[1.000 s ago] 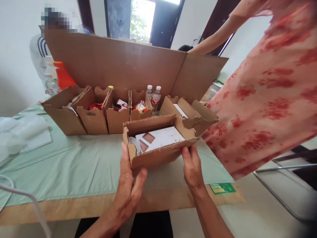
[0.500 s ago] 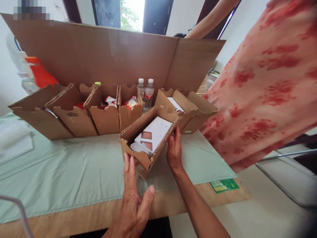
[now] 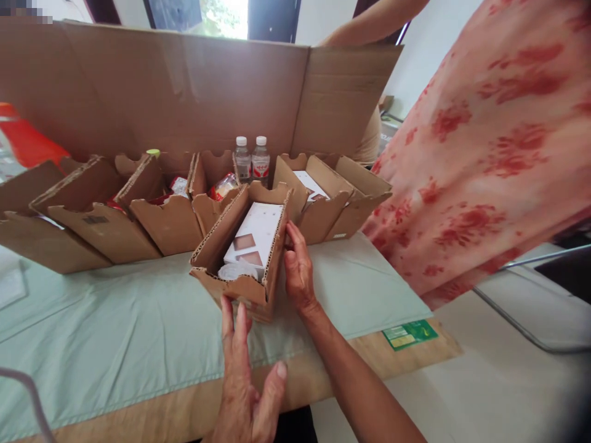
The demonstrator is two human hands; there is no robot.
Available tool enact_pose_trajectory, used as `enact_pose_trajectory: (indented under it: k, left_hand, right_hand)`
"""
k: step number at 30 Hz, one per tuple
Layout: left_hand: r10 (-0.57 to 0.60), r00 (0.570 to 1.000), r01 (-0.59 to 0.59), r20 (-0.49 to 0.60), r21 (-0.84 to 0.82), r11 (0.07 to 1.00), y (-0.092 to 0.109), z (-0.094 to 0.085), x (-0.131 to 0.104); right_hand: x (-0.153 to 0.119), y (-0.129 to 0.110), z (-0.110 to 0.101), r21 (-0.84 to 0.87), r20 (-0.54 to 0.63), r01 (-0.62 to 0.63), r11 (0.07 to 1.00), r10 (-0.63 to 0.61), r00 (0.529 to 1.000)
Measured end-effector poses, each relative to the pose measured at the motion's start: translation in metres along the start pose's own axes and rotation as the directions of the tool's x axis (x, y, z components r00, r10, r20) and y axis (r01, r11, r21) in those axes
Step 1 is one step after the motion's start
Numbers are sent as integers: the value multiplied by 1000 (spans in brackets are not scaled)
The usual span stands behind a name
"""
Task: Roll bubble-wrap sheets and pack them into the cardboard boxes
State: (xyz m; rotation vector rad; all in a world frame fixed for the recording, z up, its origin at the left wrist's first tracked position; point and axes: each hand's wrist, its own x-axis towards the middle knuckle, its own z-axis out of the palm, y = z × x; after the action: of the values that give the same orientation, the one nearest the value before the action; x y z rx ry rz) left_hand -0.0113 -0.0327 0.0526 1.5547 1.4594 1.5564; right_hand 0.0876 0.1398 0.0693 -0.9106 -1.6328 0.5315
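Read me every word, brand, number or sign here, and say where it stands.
Nothing reads clearly.
Right-hand plastic bottle: red label marks, too small.
Second cardboard bin from left: dark print, blurred.
Rightmost cardboard bin: small white sticker, too small.
Green card: marks too blurred.
Grey object behind: lettering partly hidden, blurred.

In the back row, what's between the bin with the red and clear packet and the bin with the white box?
Two white-capped bottles, seen in the head view; the front bin hides their bases.
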Motion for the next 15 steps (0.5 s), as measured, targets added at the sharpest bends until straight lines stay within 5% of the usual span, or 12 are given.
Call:
enact_pose_trajectory:
  k: [8, 15]
  left_hand:
    - [-30, 997, 29, 75, 11, 1000, 0, 16, -8]
    - [26, 989, -29, 148, 23, 999, 1, 43, 16]
  right_hand:
    - [-5, 8, -6, 166, -1, -115, 979, 117, 993]
    - [2, 36, -13, 558, -101, -203, 805, 309, 946]
